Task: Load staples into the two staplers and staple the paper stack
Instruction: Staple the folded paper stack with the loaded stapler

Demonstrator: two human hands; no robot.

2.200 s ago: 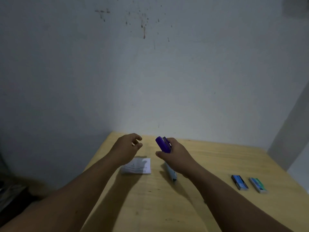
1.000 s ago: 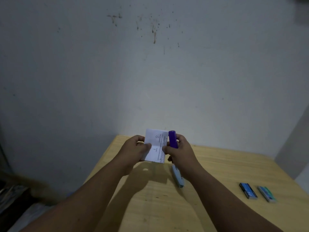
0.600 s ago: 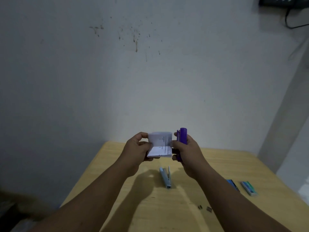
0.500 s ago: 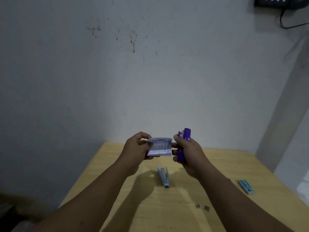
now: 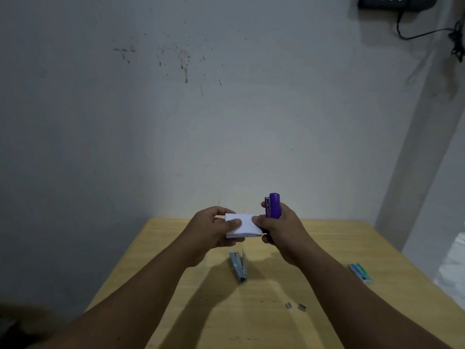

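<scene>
Above the wooden table (image 5: 327,245), my left hand (image 5: 212,229) pinches the left end of a small white paper stack (image 5: 245,225), thumb on top. My right hand (image 5: 281,229) grips a purple stapler (image 5: 273,207) held upright, and its thumb lies on the stack's right end, which meets the stapler's jaw. A light blue stapler (image 5: 239,265) lies on the table below the hands, its arms spread apart. A green and blue staple box (image 5: 360,273) lies at the right. Two short staple strips (image 5: 295,306) rest near the front.
A pale wall rises just behind the table's far edge. A dark device with a cable (image 5: 395,2) hangs at the wall's top right. The table's left edge drops into shadow; its right edge runs close to the staple box.
My left hand picked the paper stack off the table and raised it to the purple stapler. The stack has turned flatter since half a second ago. The view tilted, and my right arm now covers the blue box.
</scene>
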